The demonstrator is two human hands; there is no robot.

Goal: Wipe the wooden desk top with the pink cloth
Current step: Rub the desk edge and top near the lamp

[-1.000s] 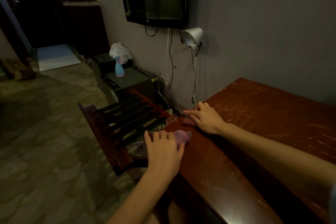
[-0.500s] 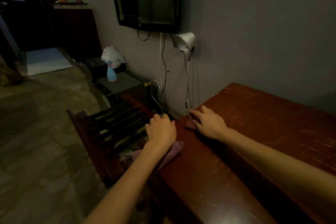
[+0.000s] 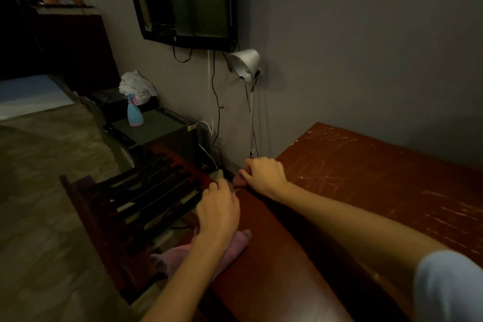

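Your left hand lies palm-down on the pink cloth at the left edge of the desk, fingers close together and only slightly bent, pressing it. Part of the cloth hangs off that edge. Your right hand sits at the desk's far left corner, fingers curled; can't tell if they grip anything. Slatted chair just left of the desk.

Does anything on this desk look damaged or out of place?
Yes. The wooden desk top is covered with pale scratches, mostly near the wall. The pink cloth lies bunched, partly hanging over the desk's edge.
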